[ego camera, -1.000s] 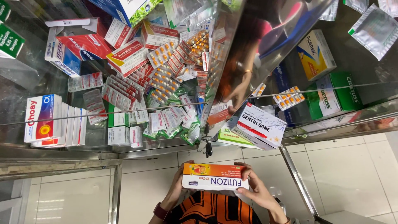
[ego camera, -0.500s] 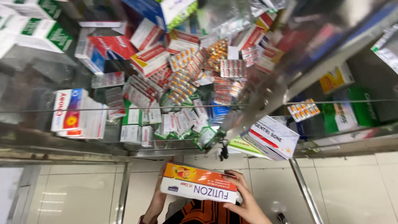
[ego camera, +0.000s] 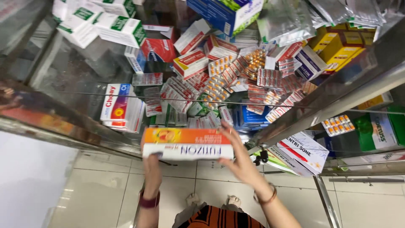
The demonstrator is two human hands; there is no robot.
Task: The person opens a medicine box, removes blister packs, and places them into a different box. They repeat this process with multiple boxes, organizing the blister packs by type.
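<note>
A glass display case with a metal frame [ego camera: 333,101] fills the view, heaped with medicine cartons and orange blister strips [ego camera: 223,80]. At its near edge a long orange-and-white cardboard box [ego camera: 187,144] lies level — long axis left to right. The right hand [ego camera: 241,162] grips one end, fingers curled around it; the left hand [ego camera: 152,162] holds the other from beneath.

Both hands hold a long orange-and-white box [ego camera: 187,143] level at the centre. The left hand [ego camera: 152,166] grips it from beneath at seven o'clock; the right hand [ego camera: 241,162] clasps its end at five o'clock. Behind it, toward twelve o'clock, a glass cabinet [ego camera: 337,99] is crammed with blister packs [ego camera: 236,80] and medicine cartons [ego camera: 122,107].
</note>
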